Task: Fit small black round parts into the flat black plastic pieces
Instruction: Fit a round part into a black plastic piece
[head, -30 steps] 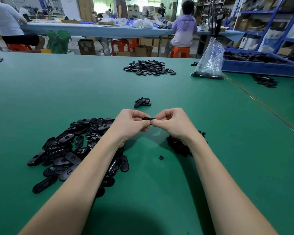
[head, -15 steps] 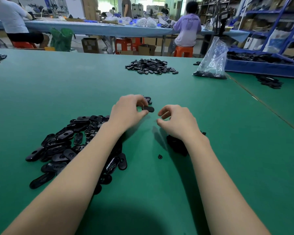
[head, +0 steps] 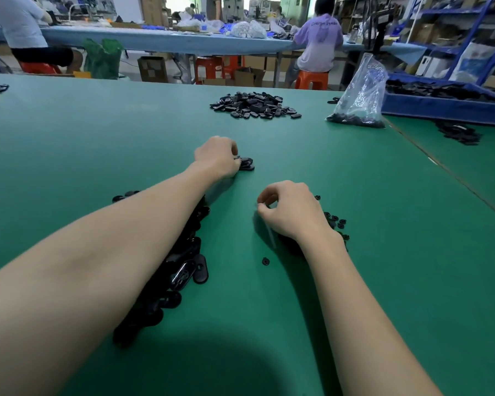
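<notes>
Table (head: pixel 355 252): we see plain green.
Flat pieces (head: pixel 183 270): we see glossy black.
Round parts (head: pixel 336 221): we see black.
Far heap (head: pixel 255 105): we see black.
Bag (head: pixel 360 90): we see clear plastic, black at the bottom.
Bin (head: pixel 440 108): we see blue.
Stools (head: pixel 312 80): we see orange.

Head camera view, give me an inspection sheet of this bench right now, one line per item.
Surface: green table, a seam running along its right side.
Job's things: pile of flat black pieces under the left forearm; small round parts beside the right wrist, one stray round part; small stack at the left fingertips.
Clutter: far pile; clear bag with black parts; blue tray.
Hands: left hand curled at the small stack; right hand curled, thumb meeting forefinger, contents unclear.
Cables: nothing seen.
Surroundings: seated people at a blue table, orange stools, shelving.
</notes>
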Motion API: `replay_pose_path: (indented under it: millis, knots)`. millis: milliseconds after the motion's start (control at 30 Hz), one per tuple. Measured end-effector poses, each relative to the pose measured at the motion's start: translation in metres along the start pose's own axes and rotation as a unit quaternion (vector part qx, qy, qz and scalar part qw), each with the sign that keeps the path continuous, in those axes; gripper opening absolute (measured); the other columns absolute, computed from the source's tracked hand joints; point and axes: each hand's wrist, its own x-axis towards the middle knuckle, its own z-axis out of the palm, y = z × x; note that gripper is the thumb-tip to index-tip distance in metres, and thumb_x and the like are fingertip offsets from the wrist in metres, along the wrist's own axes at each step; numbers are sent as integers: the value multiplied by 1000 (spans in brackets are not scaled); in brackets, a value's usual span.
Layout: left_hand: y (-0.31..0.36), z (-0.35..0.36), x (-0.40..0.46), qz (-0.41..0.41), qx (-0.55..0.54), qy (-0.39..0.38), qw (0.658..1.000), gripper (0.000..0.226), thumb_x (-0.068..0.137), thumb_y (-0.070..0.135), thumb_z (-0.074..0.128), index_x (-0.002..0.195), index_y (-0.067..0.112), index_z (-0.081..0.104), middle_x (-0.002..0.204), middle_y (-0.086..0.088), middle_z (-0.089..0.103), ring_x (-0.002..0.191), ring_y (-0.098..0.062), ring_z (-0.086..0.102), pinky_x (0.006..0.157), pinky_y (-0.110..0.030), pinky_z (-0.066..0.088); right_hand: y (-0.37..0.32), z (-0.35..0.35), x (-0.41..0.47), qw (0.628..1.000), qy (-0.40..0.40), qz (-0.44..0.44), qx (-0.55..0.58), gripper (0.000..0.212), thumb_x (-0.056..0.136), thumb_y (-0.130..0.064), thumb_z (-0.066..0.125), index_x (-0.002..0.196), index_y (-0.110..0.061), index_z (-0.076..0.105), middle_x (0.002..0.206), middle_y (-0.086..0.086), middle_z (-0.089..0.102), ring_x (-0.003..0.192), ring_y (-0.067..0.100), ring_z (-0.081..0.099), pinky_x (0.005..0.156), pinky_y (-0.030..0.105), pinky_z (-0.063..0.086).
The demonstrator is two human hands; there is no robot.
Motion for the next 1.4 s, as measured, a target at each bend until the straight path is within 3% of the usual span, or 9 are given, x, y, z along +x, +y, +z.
replay_pose_path:
  millis: [233,400,500,900,967,1033,1267,1400]
  knots:
    - [-18,-28,-68,69,-93,40,992,15,93,32,64,105,25,70,105,0,62,98,-22,60,91,-40,51,-15,8,-3,999,8,-52,-7,22,92,-28,61,108,-29,75,111,-9,73,111,20,60,92,34,49]
    - [-29,-46,-101,86,-65,35,994,20,95,23,58,109,23,71,108,-1,65,107,-24,59,95,-42,48,-38,32,-8,984,-6,-156,-85,37,99,-35,55,136,-34,60,135,-7,62,127,23,45,99,39,40]
    - [-31,-49,-105,86,-52,38,994,21,96,20,55,110,23,71,109,-1,65,109,-23,58,94,-42,48,-48,44,-11,976,4,-185,-116,39,100,-40,53,138,-39,57,140,-11,59,128,21,43,98,38,36]
    - [-43,-41,-110,67,-82,-40,994,20,94,24,54,102,31,70,105,8,70,104,-21,64,96,-42,50,-41,42,-8,984,60,-163,-29,22,91,-41,70,111,-38,76,101,-7,73,110,22,54,87,36,40]
    - [-45,-41,-109,62,-87,-49,993,18,94,25,56,101,32,71,97,11,68,100,-21,65,95,-41,51,-38,42,-9,984,81,-157,4,20,86,-39,76,105,-36,78,81,-15,64,104,23,57,81,35,39]
    - [-46,-40,-109,64,-91,-51,992,15,94,28,58,100,32,71,91,14,66,96,-19,65,94,-40,52,-35,41,-9,985,90,-145,29,17,82,-38,80,99,-37,79,68,-24,40,98,20,57,77,32,35]
    - [-41,-44,-111,82,-75,-126,986,15,87,33,59,92,40,72,87,26,67,85,-11,64,88,-37,54,-27,40,-6,986,67,-151,33,8,83,-29,77,90,-30,74,70,-26,38,84,14,44,78,31,34]
    - [-43,-47,-111,82,-53,-158,983,17,85,37,69,101,39,74,103,19,71,103,-12,64,98,-36,50,-23,40,-2,988,55,-143,35,8,84,-27,74,91,-29,72,73,-28,44,95,14,53,78,28,33]
